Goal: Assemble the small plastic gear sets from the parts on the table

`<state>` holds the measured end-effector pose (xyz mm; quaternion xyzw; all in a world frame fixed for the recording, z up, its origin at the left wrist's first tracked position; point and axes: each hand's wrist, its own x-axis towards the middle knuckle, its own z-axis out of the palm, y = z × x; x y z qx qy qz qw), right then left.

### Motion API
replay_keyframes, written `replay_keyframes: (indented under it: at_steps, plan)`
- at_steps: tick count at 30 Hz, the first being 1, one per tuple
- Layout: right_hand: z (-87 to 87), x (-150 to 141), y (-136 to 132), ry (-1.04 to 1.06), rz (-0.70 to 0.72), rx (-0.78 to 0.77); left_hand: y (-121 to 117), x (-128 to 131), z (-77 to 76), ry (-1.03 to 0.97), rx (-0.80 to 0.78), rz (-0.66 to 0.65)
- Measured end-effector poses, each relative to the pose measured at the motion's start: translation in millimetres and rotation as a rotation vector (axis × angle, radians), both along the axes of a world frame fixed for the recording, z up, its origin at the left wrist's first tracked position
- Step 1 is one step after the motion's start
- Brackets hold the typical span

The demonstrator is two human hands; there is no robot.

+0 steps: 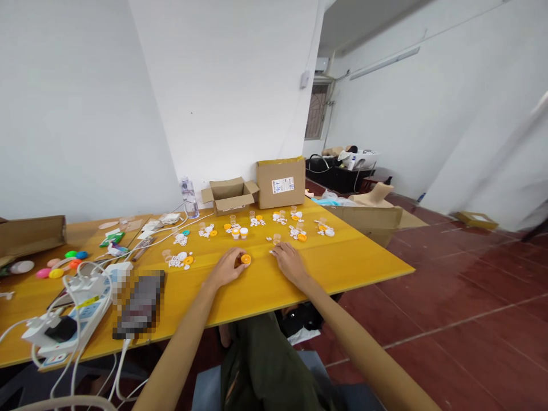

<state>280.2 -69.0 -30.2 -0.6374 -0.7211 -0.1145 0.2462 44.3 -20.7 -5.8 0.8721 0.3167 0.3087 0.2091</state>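
Note:
My left hand [226,268] rests near the middle of the yellow table, its thumb and fingers closed round a small round orange piece [245,259] with a white edge. To its right, my right hand [290,264] reaches over the tabletop with bent fingers drawn together. A tiny white speck shows at its fingertips; whether it is a part or a nail I cannot tell. Just beyond those fingers stands a clear cup [277,237]. Two orange-and-white assembled pieces [240,233] stand upright behind my hands. Around them lie several small clusters of white, orange and clear plastic parts [298,233].
An open cardboard box [231,196] and a closed carton [281,184] stand at the table's back. On the left are a power strip [85,314] with tangled white cables, a blurred dark device [140,302] and several coloured balls [55,273]. The table's right edge drops to red floor tiles.

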Motion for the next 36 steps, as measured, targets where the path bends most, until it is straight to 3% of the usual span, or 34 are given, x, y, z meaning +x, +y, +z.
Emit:
replay_keyframes:
  at_steps: [9, 36]
  plan:
    - [-2.0, 2, 1, 0.004, 0.032, 0.027, 1, 0, -0.8, 0.010, 0.006, 0.027]
    - [15.2, -19, -15, -0.092, 0.047, -0.056, 10, 0, -8.1, 0.018, 0.093, 0.207]
